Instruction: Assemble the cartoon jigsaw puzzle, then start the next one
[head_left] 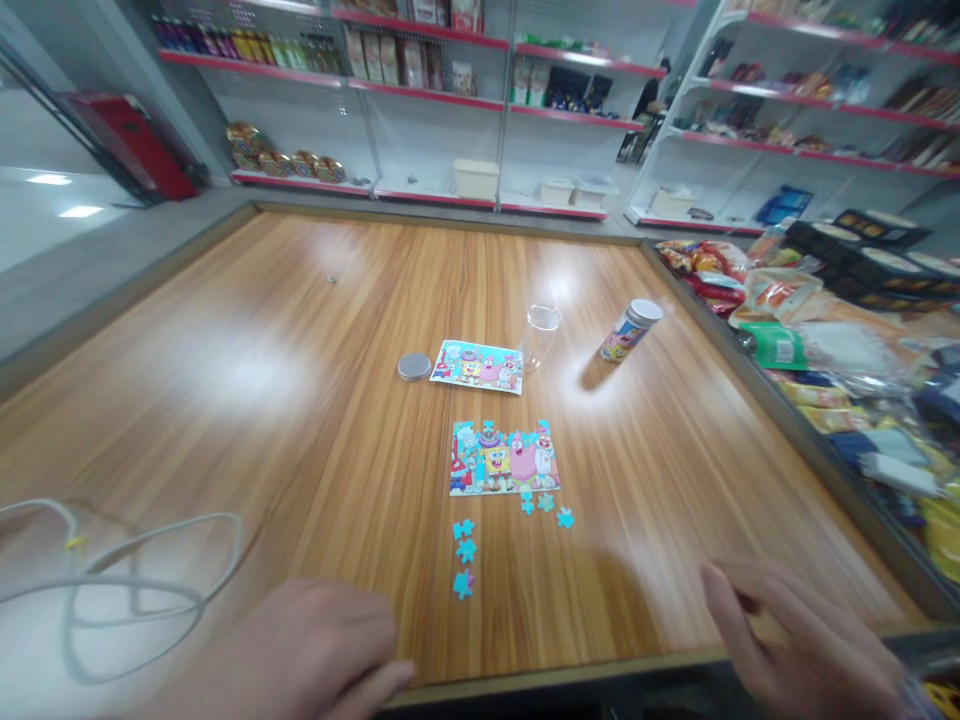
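A partly assembled cartoon jigsaw puzzle (501, 470) lies in the middle of the table, with gaps along its far edge. Several loose blue puzzle pieces (466, 550) lie on its near side, below its left and right ends. A printed picture card (480, 368) with the same characters lies just beyond. My left hand (300, 650) is at the near table edge, left of the loose pieces, its fingers curled in and nothing showing in them. My right hand (795, 635) hovers by the near right edge, thumb and fingertips drawn together, with no piece visible there. Both hands are apart from the puzzle.
A round metal lid (414, 366) lies left of the card. Right of it stand a clear plastic cup (538, 340) and a printed cylindrical can (630, 330). A white cable (150, 600) loops at near left. Packaged goods (825, 330) crowd the right side; shelves (427, 95) stand behind.
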